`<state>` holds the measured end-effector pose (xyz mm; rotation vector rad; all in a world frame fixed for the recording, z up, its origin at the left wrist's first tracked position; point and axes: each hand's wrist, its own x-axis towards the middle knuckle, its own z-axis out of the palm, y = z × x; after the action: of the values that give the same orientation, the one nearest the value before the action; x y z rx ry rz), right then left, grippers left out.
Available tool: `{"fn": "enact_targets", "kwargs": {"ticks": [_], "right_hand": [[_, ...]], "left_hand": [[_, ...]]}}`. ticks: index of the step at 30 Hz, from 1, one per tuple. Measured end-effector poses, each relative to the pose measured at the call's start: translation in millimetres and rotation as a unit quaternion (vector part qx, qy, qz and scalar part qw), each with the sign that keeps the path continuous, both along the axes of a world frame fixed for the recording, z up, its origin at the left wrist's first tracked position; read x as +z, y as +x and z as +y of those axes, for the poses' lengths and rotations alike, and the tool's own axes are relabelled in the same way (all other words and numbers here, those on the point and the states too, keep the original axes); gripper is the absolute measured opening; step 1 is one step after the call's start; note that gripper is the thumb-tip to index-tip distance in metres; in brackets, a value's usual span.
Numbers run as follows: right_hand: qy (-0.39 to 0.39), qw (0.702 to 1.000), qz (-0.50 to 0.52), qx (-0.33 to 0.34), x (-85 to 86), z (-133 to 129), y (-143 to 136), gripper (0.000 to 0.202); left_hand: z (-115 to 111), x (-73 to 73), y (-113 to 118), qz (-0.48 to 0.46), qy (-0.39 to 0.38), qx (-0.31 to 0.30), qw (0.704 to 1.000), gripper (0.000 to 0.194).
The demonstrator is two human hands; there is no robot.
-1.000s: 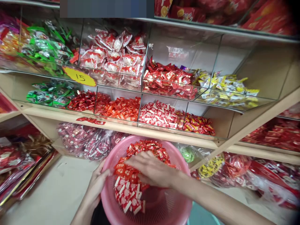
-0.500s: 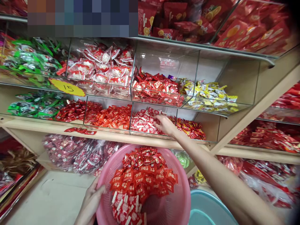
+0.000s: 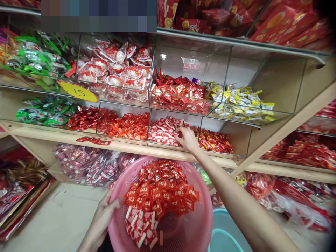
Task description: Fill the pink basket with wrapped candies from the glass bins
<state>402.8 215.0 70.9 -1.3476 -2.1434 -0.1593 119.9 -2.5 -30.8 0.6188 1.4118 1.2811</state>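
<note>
My left hand (image 3: 103,213) grips the left rim of a pink plastic basket (image 3: 206,210), thumb over the edge. Inside the basket lie red wrapped candies (image 3: 168,196) at the back and middle, and red-and-white wrapped candies (image 3: 141,225) at the front left. My right hand (image 3: 188,138) reaches over the front of a lower clear shelf bin, fingers curled and pinched at a pile of red-and-white wrapped candies (image 3: 164,129). Its fingertips are partly hidden among the wrappers, so how many it holds cannot be seen.
Neighbouring bins hold orange-red candies (image 3: 131,126) and red-and-yellow candies (image 3: 216,141). A yellow tag (image 3: 78,91) marked 15 hangs on the upper bins' edge. Below right stands a light-blue basket (image 3: 223,231). Bagged candies (image 3: 102,168) lie under the wooden shelf ledge (image 3: 126,148).
The view has shifted slightly. My right hand stays at the red-and-white candy pile, its fingers a little more curled. My left hand keeps its grip on the pink basket.
</note>
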Motion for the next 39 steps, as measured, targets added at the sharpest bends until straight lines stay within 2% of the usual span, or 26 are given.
{"fn": "enact_targets", "kwargs": {"ticks": [7,10,13,16,19,22,24,28,33,36,39], "right_hand": [[0.062,0.997,-0.026,-0.047,3.1,-9.0,0.4,0.019],[0.099,0.992,-0.051,-0.055,7.1,-25.2,1.8,0.022],[0.113,0.992,-0.009,-0.048,8.7,-52.8,-4.1,0.025],[0.061,0.995,0.073,0.02,0.1,-89.9,-25.6,0.024],[-0.057,0.983,0.118,0.129,-21.0,-128.2,-60.2,0.021],[-0.18,0.955,0.1,0.213,-45.1,-157.2,-95.4,0.02],[-0.233,0.939,0.062,0.244,-57.4,-169.1,-114.2,0.019],[-0.259,0.93,-0.021,0.26,-73.1,-180.4,-137.3,0.02],[-0.266,0.928,-0.067,0.252,-86.2,-186.0,-144.3,0.022],[-0.271,0.924,-0.063,0.261,-85.3,-186.8,-143.1,0.029],[-0.27,0.925,-0.047,0.263,-72.6,-183.7,-140.8,0.033]], "left_hand": [[14.9,1.9,-14.7,0.058,0.036,-0.051,0.996,0.06],[17.8,3.2,-16.6,0.065,0.047,-0.057,0.995,0.056],[17.8,4.6,-16.0,0.054,0.05,-0.057,0.996,0.059],[17.5,4.9,-15.2,0.039,0.046,-0.058,0.996,0.06],[17.3,3.8,-15.0,0.037,0.055,-0.056,0.996,0.057],[16.6,2.0,-15.2,0.03,0.06,-0.058,0.996,0.054],[15.8,0.9,-15.3,0.032,0.068,-0.059,0.995,0.051],[14.5,0.8,-15.0,0.045,0.09,-0.059,0.993,0.048],[14.4,1.5,-15.3,0.047,0.085,-0.052,0.994,0.048],[14.6,-0.2,-16.3,0.051,0.087,-0.058,0.993,0.044],[14.9,-1.7,-17.3,0.055,0.087,-0.057,0.993,0.043]]}}
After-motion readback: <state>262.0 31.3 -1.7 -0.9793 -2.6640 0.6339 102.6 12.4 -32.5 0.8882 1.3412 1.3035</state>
